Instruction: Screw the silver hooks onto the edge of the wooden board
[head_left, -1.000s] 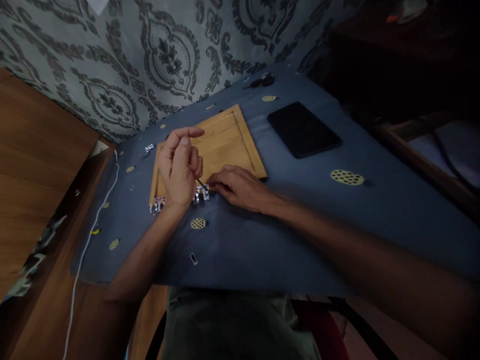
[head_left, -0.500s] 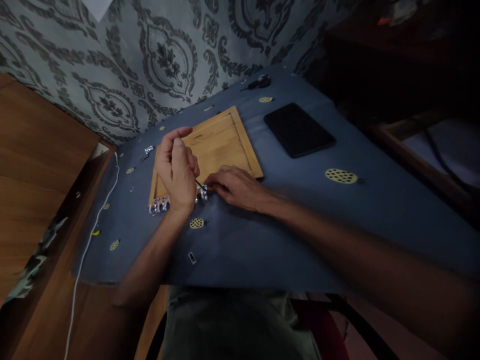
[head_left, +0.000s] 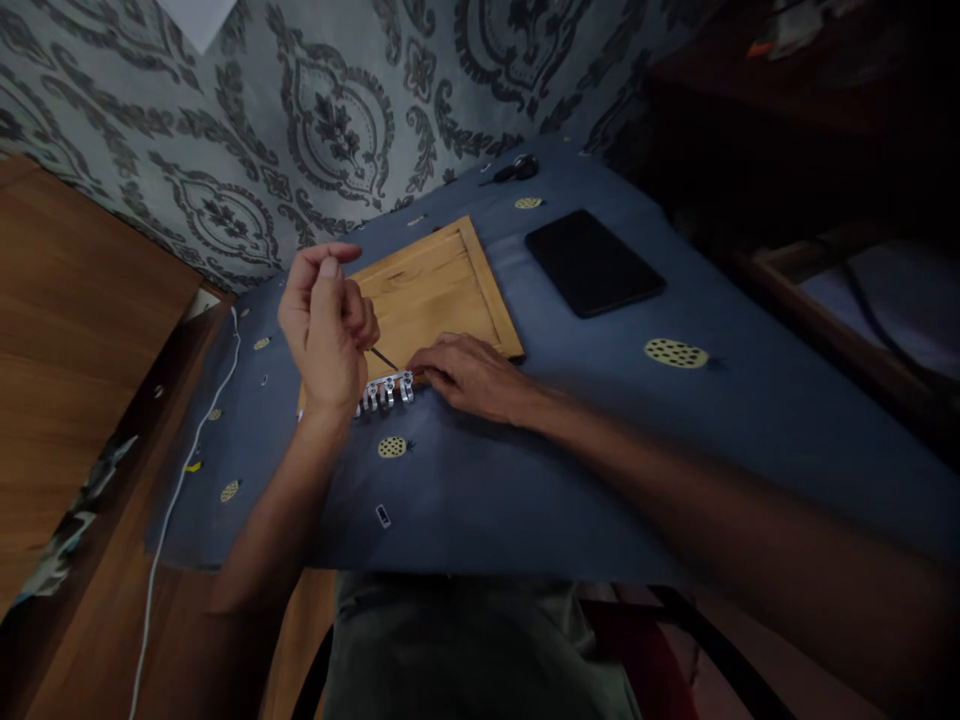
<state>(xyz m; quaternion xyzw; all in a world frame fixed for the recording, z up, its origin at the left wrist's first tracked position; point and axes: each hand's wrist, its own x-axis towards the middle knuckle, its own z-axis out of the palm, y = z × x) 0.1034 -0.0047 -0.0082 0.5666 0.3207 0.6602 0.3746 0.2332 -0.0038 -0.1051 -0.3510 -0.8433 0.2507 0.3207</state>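
Observation:
A wooden board with a raised rim lies on the blue tablecloth. Along its near edge runs a silver hook rail, whose left part is behind my left wrist. My left hand is raised over the board's left side, fingers curled around a screwdriver; only its thin dark shaft shows, slanting down right to the rail, and the handle is hidden. At the rail's right end, my right hand rests with bent fingers closed against rail and board edge. What lies under those fingertips is partly hidden.
A black tablet-like slab lies right of the board. Dark-handled scissors sit near the patterned wall. A white cable runs down the table's left side, beside a wooden panel.
My left hand has shifted left and slightly up, uncovering more of the hook rail and the screwdriver's shaft. My right hand has stayed at the rail's right end.

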